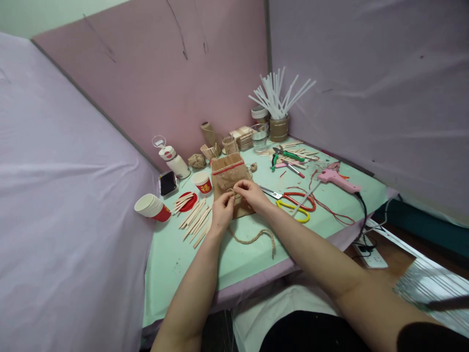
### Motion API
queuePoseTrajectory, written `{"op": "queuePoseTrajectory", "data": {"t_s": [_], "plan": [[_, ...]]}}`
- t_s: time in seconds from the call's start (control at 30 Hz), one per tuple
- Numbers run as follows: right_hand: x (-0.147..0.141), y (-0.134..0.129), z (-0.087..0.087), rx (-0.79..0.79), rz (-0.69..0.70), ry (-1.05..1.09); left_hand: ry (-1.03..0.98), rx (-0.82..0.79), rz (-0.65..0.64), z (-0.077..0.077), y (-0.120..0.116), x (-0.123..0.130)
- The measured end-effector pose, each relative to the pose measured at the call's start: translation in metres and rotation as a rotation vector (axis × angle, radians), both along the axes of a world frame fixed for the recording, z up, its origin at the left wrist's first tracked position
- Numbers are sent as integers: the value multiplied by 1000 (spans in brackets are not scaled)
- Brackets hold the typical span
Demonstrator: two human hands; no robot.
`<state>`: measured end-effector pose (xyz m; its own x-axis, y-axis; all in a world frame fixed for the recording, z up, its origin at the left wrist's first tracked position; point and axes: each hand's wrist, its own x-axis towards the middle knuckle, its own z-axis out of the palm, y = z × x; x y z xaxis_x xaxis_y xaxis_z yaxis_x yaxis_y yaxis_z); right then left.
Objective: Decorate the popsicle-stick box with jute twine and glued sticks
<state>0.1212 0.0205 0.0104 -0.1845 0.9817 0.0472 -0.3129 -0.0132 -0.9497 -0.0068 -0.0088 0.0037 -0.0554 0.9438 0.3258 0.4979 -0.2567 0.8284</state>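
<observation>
Both hands meet in front of a brown box (229,177) with a red band near its open top, standing on a brown base. My left hand (223,208) is closed, fingertips pinching a thin twine-coloured strand. Close beside it, my right hand (251,193) is closed too, thumb and finger pinched on the same strand at the box's front. A braided cord (252,240) trails from below the hands across the green tabletop, curving down at its right end. Scissors (293,201) with red and yellow handles lie right of my right hand.
Left are wooden sticks (196,222), a red lid (186,201), stacked paper cups (152,208) and a phone-like device (168,183). Right lie a pink glue gun (339,181), red cord (330,210) and green pliers (286,155). Behind stand a white bottle (176,164), water cup (260,138) and stick jar (279,128).
</observation>
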Motion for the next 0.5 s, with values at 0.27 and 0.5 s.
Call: {"op": "queuePoseTrajectory", "data": {"t_s": [0.27,0.5], "plan": [[1,1,1,68,-33,-58,3,-16,-39,3,-3,1],[-1,3,-3,59,-47,-14,2,-63,-62,4,-1,2]]}}
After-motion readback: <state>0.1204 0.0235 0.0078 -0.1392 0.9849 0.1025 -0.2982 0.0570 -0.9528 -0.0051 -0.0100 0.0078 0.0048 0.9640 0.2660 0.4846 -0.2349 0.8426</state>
